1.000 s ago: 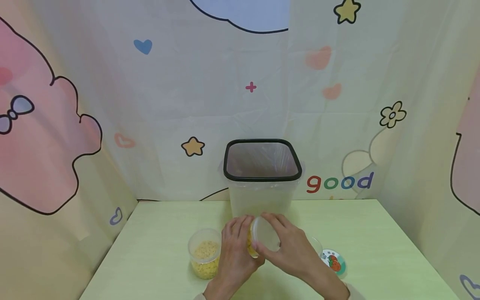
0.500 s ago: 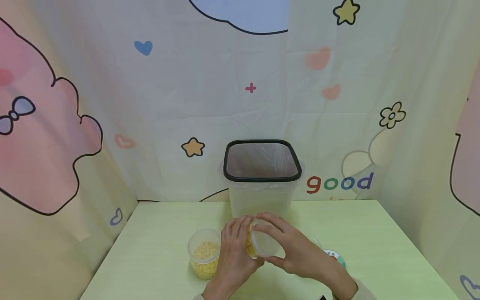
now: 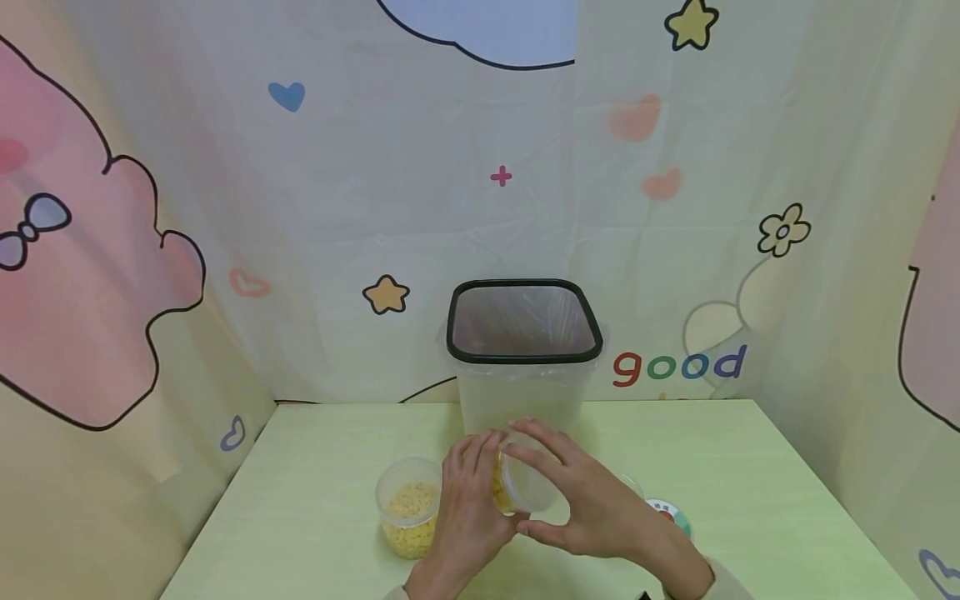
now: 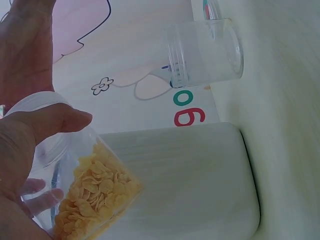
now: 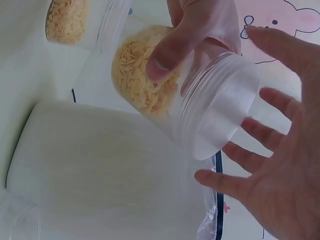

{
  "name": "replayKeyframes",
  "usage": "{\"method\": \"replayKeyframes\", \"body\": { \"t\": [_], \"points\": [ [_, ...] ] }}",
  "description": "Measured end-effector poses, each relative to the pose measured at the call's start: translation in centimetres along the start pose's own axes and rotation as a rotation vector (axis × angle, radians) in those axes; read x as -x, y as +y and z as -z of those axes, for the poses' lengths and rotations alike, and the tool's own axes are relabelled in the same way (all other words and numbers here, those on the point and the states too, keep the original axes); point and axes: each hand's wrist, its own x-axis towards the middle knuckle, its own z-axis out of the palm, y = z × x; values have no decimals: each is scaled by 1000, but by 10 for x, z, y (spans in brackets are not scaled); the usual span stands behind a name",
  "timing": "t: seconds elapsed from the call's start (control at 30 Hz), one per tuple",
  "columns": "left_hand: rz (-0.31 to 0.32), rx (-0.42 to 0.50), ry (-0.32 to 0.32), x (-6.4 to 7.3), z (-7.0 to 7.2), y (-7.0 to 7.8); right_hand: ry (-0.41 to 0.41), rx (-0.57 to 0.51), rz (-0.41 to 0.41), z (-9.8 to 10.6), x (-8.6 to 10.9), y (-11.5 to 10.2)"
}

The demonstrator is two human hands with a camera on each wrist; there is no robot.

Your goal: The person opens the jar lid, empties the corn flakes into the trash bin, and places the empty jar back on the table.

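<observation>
My left hand (image 3: 472, 504) grips a clear plastic jar (image 5: 170, 112) that lies tilted over the table. Pale yellow flakes (image 5: 142, 67) fill its lower part. A whitish screw lid (image 5: 227, 110) sits on its mouth, facing right. Around this lid my right hand (image 3: 600, 504) is spread, its fingers apart and nearly straight; in the right wrist view they stand off the lid with a small gap, though one or two tips come close to its rim. A second clear jar (image 3: 410, 525), partly filled with similar flakes, stands left of my left hand.
A pale bin (image 3: 517, 400) with a black rim and a clear liner stands behind the hands. To the right is a clear jar (image 4: 207, 55) without visible contents, beside a round printed disc (image 3: 671, 515), both partly hidden by my right hand. A patterned curtain (image 3: 337, 192) surrounds the table.
My right hand held the lid with thumb and fingers; it has loosened, turned a little and spread its fingers. The left hand and its jar have hardly moved.
</observation>
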Motion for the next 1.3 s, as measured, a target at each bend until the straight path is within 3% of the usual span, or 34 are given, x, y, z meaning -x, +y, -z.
{"method": "replayKeyframes", "body": {
  "t": [0.2, 0.37, 0.6, 0.77, 1.03, 1.17, 1.3],
  "points": [
    [-3, -6, 16, -1, 0, -1, 105, 21, -182, 1, -4, -9],
    [3, -9, 15, -1, 1, 0, 141, 33, -319, -1, -6, -15],
    [28, -10, -1, -2, 1, 0, 145, 36, -564, -8, -8, -18],
    [17, -22, 18, -3, -1, 0, 105, 26, -673, -11, -10, -19],
    [-2, -51, 39, -3, -5, 0, 63, 31, -700, -14, -12, -21],
    [-11, -67, 46, -3, -5, 0, 53, 15, -659, -13, -12, -19],
    [-15, -79, 43, -3, -5, 0, 44, -11, -565, -12, -11, -15]
  ]
}}
